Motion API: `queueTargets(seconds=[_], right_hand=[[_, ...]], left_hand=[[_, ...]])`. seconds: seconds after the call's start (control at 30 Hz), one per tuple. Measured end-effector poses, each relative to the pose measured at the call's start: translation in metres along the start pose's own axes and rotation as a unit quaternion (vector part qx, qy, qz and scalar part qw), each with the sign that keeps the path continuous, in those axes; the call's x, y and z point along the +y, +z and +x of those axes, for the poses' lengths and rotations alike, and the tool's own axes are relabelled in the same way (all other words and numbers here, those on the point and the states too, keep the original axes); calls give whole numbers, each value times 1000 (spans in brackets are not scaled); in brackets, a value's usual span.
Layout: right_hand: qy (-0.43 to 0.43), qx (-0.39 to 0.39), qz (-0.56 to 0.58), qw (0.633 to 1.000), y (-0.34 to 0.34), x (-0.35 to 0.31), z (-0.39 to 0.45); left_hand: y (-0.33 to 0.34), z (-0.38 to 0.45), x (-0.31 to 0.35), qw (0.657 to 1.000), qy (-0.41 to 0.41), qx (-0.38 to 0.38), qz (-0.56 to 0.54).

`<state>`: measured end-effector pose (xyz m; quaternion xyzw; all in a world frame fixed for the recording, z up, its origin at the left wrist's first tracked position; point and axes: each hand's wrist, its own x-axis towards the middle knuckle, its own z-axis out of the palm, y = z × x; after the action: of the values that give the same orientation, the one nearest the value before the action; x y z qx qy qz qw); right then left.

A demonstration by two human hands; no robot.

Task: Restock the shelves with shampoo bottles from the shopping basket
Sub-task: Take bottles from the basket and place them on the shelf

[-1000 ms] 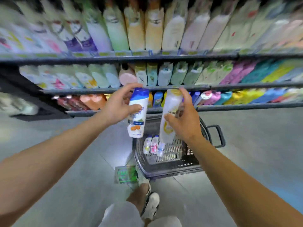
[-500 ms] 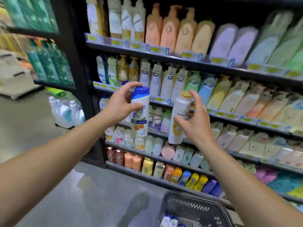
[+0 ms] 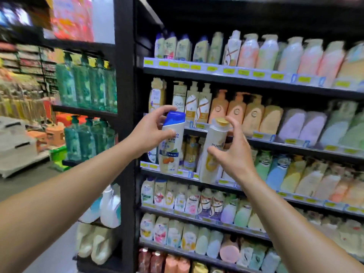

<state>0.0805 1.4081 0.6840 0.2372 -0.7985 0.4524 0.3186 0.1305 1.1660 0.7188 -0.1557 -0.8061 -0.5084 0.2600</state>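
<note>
My left hand (image 3: pixel 150 133) grips a white shampoo bottle with a blue cap (image 3: pixel 171 142), upright, in front of the shelves. My right hand (image 3: pixel 233 152) holds a white bottle with a gold cap (image 3: pixel 213 150), also upright, just to the right of the first. Both bottles hover level with the third shelf (image 3: pixel 295 148) from the top, near the rack's left end. The shopping basket is out of view.
Several shelves packed with shampoo bottles fill the right side, with yellow price tags (image 3: pixel 243 72) along their edges. A black upright post (image 3: pixel 126 134) bounds the rack on the left. Beyond it stand green pump bottles (image 3: pixel 86 85) and white jugs (image 3: pixel 110 205).
The view has swung up from the basket on the floor to the upper shelves. Both hands kept their bottles and now stand higher against the rack.
</note>
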Motion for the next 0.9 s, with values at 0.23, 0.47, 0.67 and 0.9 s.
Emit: queueTargets(seconds=[0.23,0.47,0.67,0.9], right_hand=[[-24,31,0,999,32,-30,74],[-65,80,-30,994,43,-26,163],[-123,132,-26,983,35,-21,251],[-169,168,-56,970,31,-16,331]], left_hand=[[-45,67,-8,999,49,17,-1],[-59,146,-17,995,87,23,-32],[-50,225,-22,990,128,36,-45],[-36,301,-30,985,161,48,-33]])
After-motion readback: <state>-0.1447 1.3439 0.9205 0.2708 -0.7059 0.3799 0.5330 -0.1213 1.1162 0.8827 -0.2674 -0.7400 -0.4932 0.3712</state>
